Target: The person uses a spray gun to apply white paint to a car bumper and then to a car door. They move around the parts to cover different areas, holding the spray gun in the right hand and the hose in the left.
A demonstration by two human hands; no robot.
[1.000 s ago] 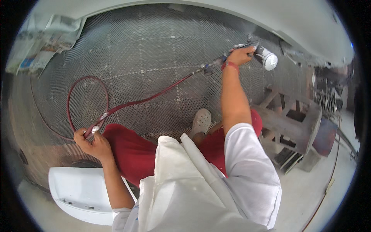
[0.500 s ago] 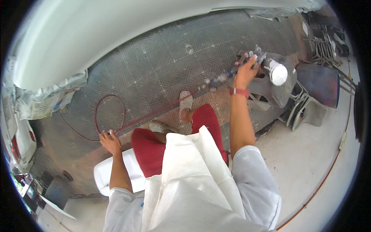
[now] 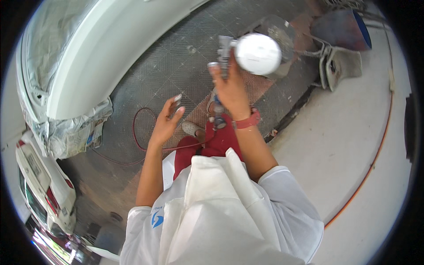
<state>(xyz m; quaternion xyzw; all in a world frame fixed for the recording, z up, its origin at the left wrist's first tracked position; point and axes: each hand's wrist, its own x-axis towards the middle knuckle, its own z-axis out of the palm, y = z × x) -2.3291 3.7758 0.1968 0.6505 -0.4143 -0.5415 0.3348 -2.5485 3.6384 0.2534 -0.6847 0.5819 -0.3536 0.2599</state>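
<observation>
My right hand (image 3: pixel 233 92) is wrapped round the handle of a metal spray gun (image 3: pixel 224 46), which is blurred by motion. A round white paint cup (image 3: pixel 258 54) sits on the gun, beside my fingers. Below the hand, fittings (image 3: pixel 217 118) join the gun to a thin dark red air hose (image 3: pixel 134 128). The hose crosses in front of my knees and loops on the floor to the left. My left hand (image 3: pixel 166 121) is raised with thumb and fingers apart, holding nothing, between the hose loop and the gun.
A large white car body panel (image 3: pixel 95 48) curves across the far left, with masking sheeting (image 3: pixel 73 137) at its lower end. Another white car (image 3: pixel 46 185) stands farther left. A grey stool (image 3: pixel 280 37), a dark blue drum (image 3: pixel 342 30) and a chair (image 3: pixel 346 64) stand at the right. An orange hose (image 3: pixel 369 176) runs along the floor.
My right hand has carried the spray gun left from beside the stool, closer to my body. My left hand has come off the red hose and risen toward the middle. My view has turned left.
</observation>
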